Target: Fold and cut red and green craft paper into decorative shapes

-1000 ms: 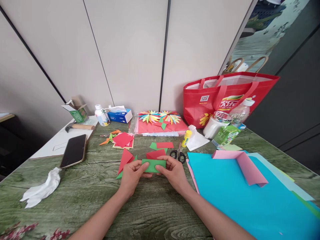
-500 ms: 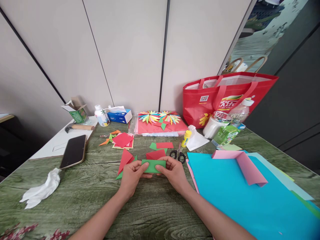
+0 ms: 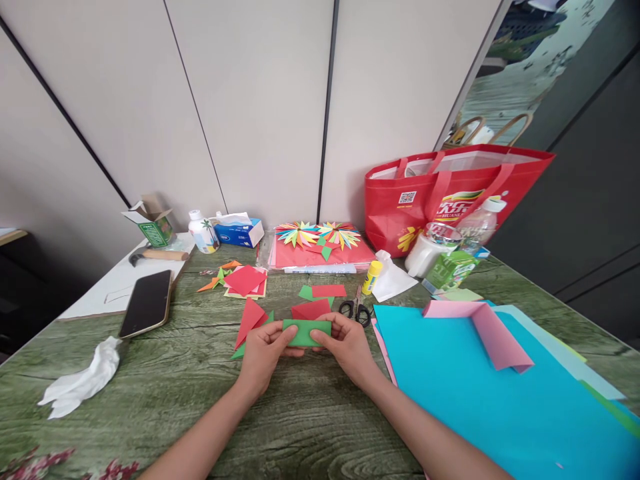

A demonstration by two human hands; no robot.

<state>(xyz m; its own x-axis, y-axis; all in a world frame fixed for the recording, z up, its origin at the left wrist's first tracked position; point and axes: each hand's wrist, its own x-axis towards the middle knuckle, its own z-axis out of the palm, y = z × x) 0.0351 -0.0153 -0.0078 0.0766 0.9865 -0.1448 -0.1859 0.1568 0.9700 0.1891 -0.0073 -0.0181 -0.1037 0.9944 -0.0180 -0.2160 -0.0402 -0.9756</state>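
Between my two hands is a green folded paper (image 3: 306,332), a flat rectangle held just above the table. My left hand (image 3: 264,350) pinches its left end, thumb on the near face and fingers behind. At the right end my right hand (image 3: 345,343) grips it the same way. Just beyond lie a red folded paper (image 3: 311,309) and a red-and-green strip (image 3: 328,291). A red folded triangle (image 3: 249,323) with green paper under it rests beside my left hand. Black-handled scissors (image 3: 355,308) lie past my right hand.
A blue sheet stack (image 3: 450,380) with a pink folded strip (image 3: 500,340) covers the right. Behind stand a glue stick (image 3: 371,277), a red bag (image 3: 400,213) and a tissue pack (image 3: 239,232). A phone (image 3: 147,303), a hammer (image 3: 163,254) and crumpled tissue (image 3: 85,380) lie left.
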